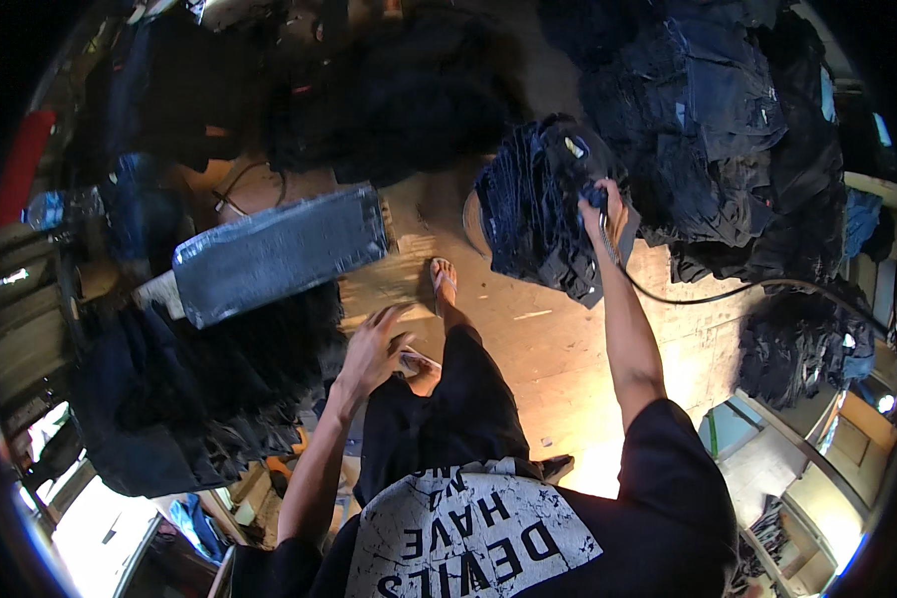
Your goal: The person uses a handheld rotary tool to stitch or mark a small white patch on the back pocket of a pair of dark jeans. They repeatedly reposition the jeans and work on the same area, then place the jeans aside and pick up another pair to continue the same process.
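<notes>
Dark garments (pixel 528 224) are piled between one and two o'clock; the right hand (pixel 614 209) is closed around a corded tool (pixel 595 196) over them. The left hand (pixel 373 351), fingers apart, is held empty at eight o'clock. Preferably, the cord (pixel 767 283) should be kept slack.

The only writing large enough to read is the bold lettering (pixel 488 513) on the wearer's black shirt (pixel 673 478): dark capitals in several rows across a white, crackle-patterned chest panel (pixel 468 558). From this view the rows stand upside down (the lowest of them is cut off by the picture's bottom edge). A small yellow-and-white label (pixel 574 148) sits on the bundle of dark cloth (pixel 528 224), and a tiny pale mark (pixel 681 113) shows on the dark stack at the right (pixel 723 85); both are too small to read.
</notes>
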Motion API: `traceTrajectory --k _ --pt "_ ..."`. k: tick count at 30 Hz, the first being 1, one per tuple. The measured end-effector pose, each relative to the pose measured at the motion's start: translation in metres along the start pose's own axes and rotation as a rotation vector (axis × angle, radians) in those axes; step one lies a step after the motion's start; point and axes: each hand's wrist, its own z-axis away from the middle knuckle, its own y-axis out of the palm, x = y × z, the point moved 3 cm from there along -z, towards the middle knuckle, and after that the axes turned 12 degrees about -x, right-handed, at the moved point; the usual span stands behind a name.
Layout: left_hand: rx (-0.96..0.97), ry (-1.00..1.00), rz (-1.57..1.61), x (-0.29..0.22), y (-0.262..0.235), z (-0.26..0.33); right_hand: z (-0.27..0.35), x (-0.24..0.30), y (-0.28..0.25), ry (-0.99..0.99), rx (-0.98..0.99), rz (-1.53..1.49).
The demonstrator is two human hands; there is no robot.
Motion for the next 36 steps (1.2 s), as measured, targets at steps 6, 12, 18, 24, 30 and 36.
traceTrajectory --k 6,12,18,24,30,36 --pt "-0.267 0.367 0.155 -0.107 -0.018 -0.199 0.023 0.157 -0.080 -0.263 -0.070 -0.239" --pt "0.154 0.245 -0.091 -0.034 -0.003 -0.291 0.089 0.250 -0.052 -0.150 -0.084 -0.292" --pt "-0.019 0.430 0.061 0.071 -0.135 -0.255 0.201 0.365 -0.010 -0.182 0.045 -0.415" --pt "-0.342 0.371 0.116 0.173 -0.265 -0.128 0.296 0.514 0.009 -0.293 0.226 -0.586" --pt "-0.675 0.262 -0.527 0.203 -0.338 -0.020 0.270 0.552 0.033 -0.454 0.395 -0.721" --pt "-0.810 0.021 -0.111 0.132 -0.277 0.029 0.224 0.526 0.126 -0.504 0.599 -0.742"
